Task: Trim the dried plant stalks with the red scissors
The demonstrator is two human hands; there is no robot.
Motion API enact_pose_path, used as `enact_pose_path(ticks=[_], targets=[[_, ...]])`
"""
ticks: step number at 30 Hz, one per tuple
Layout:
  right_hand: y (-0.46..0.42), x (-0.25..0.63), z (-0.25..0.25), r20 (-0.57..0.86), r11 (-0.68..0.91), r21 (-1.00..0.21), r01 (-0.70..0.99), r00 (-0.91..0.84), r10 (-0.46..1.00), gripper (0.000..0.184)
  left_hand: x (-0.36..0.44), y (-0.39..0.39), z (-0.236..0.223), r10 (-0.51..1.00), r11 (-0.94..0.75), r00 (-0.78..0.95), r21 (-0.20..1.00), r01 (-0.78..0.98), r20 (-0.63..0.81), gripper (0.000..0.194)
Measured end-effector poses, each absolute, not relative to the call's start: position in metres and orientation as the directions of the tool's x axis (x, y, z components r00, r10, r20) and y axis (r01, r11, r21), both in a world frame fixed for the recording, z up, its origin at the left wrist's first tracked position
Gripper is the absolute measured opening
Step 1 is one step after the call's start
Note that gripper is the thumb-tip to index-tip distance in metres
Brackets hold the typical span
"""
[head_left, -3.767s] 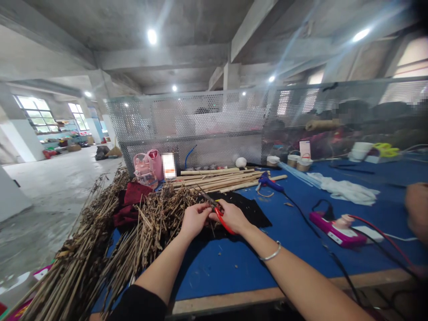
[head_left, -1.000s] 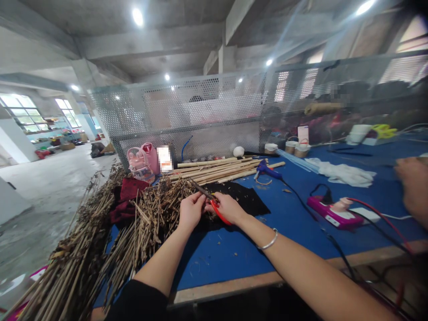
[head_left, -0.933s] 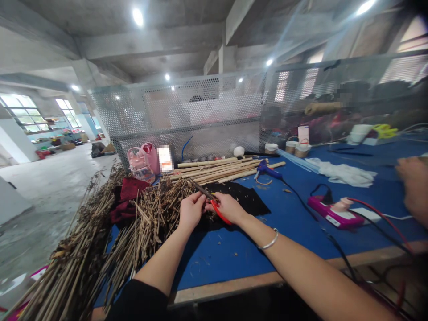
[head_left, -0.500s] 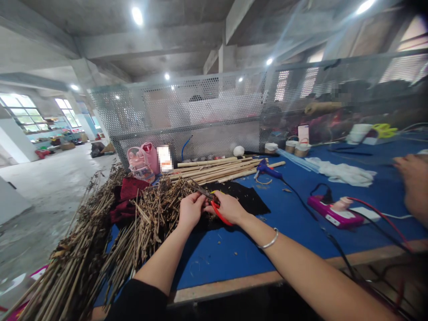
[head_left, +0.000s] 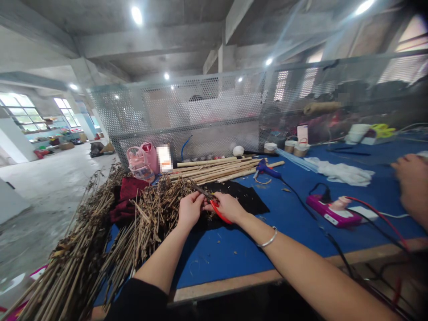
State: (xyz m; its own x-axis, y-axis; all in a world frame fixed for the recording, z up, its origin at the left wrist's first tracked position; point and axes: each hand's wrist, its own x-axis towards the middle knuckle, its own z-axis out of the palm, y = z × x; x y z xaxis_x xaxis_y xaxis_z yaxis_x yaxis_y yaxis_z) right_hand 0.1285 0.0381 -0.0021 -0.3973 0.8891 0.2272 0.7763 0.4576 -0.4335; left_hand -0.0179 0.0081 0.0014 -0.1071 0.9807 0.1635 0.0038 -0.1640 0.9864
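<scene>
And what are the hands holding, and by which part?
The right hand grips the scissors by their red handles. The left hand is by the blades; I can't tell whether it holds anything.

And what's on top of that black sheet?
Pale scraps dot the right part of the black sheet. Dried stems, the left hand, the right hand and red-handled scissors hide much of the rest; anything covered there can't be told.

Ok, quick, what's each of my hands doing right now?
Left hand: closed in a pinch; whether it grips anything cannot be told.
Right hand: closed, holding the red-handled, dark-bladed scissors.
</scene>
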Motion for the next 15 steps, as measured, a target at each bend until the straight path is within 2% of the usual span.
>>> enact_pose_path(ticks=[7,15], targets=[[0.0404,0.1288,-0.0014,0.217,0.438,-0.415,0.797,-0.381,0.899,0.045,-0.0173,0.0134,-0.0041,0.972,-0.224,0.042,0.968,-0.117,0.23,0.025],[0.0371,0.1281,-0.0003,0.259,0.448,-0.365,0.816,-0.373,0.891,0.044,-0.0207,0.0138,-0.0052,0.973,-0.223,-0.085,0.971,-0.087,0.216,0.021]])
